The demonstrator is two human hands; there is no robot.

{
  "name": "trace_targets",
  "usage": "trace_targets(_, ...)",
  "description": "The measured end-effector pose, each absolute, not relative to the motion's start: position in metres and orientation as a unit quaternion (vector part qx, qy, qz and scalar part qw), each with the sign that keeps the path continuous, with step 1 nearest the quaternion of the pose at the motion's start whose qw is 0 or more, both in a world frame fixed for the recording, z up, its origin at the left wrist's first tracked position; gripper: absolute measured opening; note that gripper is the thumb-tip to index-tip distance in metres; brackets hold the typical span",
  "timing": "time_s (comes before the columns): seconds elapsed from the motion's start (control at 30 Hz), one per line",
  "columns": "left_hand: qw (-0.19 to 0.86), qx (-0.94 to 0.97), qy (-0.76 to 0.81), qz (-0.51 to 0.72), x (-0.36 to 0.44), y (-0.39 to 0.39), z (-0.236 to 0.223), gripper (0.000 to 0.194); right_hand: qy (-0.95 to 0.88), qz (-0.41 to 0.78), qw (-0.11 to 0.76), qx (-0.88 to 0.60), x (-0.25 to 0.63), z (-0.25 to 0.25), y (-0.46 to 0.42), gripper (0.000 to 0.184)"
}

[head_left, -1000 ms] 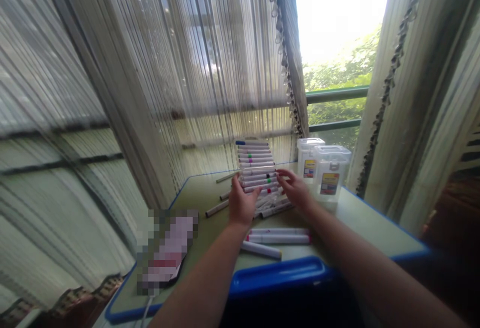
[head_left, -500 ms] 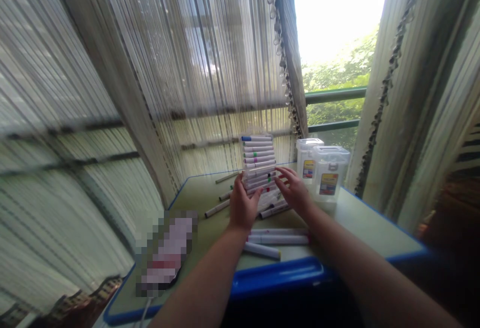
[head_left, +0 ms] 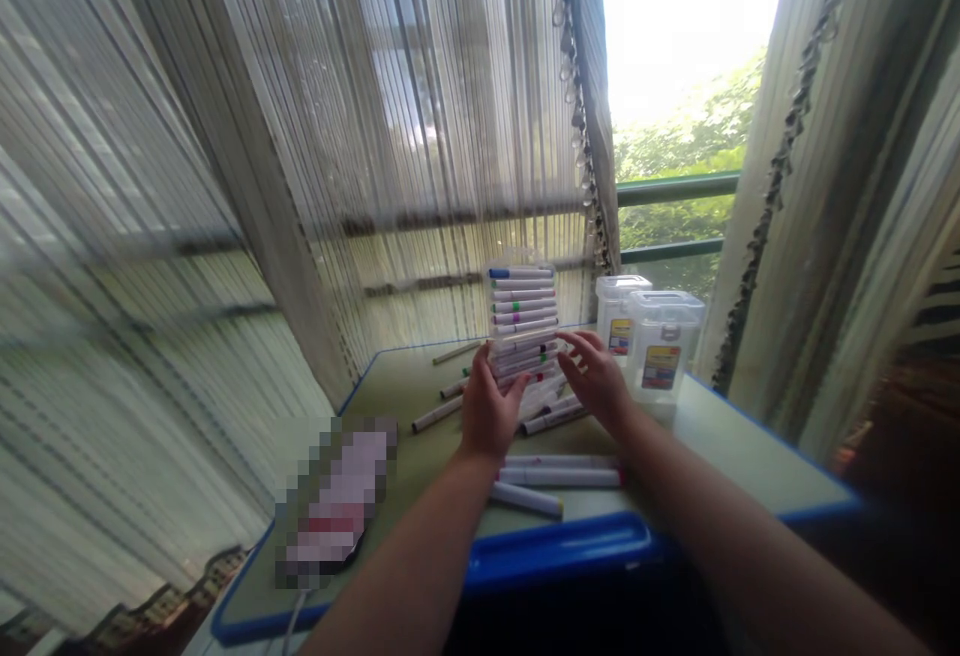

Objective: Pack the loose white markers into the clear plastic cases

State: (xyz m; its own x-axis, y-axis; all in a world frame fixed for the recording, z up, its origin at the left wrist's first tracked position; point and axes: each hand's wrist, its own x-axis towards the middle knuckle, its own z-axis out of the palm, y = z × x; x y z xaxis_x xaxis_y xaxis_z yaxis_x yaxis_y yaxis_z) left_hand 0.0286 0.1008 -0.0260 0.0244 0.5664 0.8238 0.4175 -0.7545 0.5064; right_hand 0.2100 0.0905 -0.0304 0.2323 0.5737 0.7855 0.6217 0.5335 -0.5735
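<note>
A tall stack of white marker pens (head_left: 523,311) with coloured caps stands at the back of a green table (head_left: 720,436). My left hand (head_left: 487,408) presses against the stack's left end, fingers curled round the lower pens. My right hand (head_left: 598,376) holds the stack's right end, fingers bent against it. More loose markers (head_left: 555,416) lie under and between my hands. Three markers (head_left: 556,474) lie side by side nearer to me.
Two clear lidded plastic boxes (head_left: 660,344) stand right of the stack. A few single markers (head_left: 437,414) lie left of it. A blurred-out object (head_left: 337,501) rests at the table's left front. A blue tray edge (head_left: 555,546) runs along the front. Curtains (head_left: 337,156) hang behind.
The stack between my hands has shifted slightly right and stands a little higher. My hands stay at its two ends.
</note>
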Motion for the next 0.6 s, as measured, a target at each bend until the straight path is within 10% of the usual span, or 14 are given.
trace_targets(0.6, -0.033, 0.735, 0.338, 0.587, 0.029, 0.103, -0.029, 0.063, -0.406, 0.412, 0.703, -0.414, 0.199, -0.017, 0.088, 0.037)
